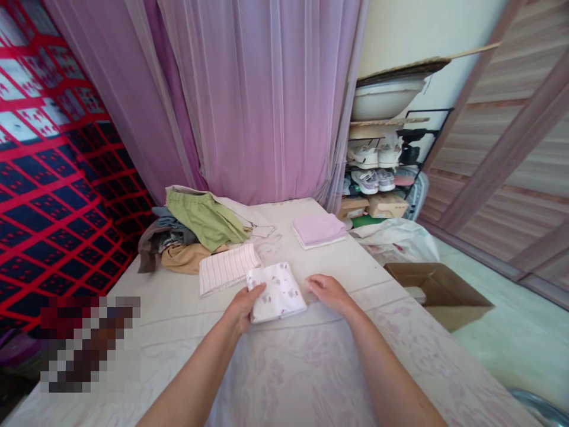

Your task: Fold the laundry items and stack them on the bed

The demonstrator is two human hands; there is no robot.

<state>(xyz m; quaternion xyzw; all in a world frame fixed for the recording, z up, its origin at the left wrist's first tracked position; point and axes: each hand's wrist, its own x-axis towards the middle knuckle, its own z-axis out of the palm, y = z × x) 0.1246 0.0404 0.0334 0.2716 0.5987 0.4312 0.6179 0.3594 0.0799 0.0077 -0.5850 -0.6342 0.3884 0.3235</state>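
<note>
A small white folded cloth with a faint print (278,290) lies on the pale bed sheet (311,367) in front of me. My left hand (245,305) grips its left edge, thumb on top. My right hand (328,292) rests flat on the sheet just right of the cloth, fingers stretched out and holding nothing. A folded striped cloth (226,268) lies just behind and to the left, touching the printed cloth's corner.
A heap of unfolded clothes, green on top (200,219), sits at the back left. A folded lilac stack (319,230) lies at the back right. Purple curtains (258,101) hang behind. An open cardboard box (440,290) and a shoe rack (382,166) stand right of the bed.
</note>
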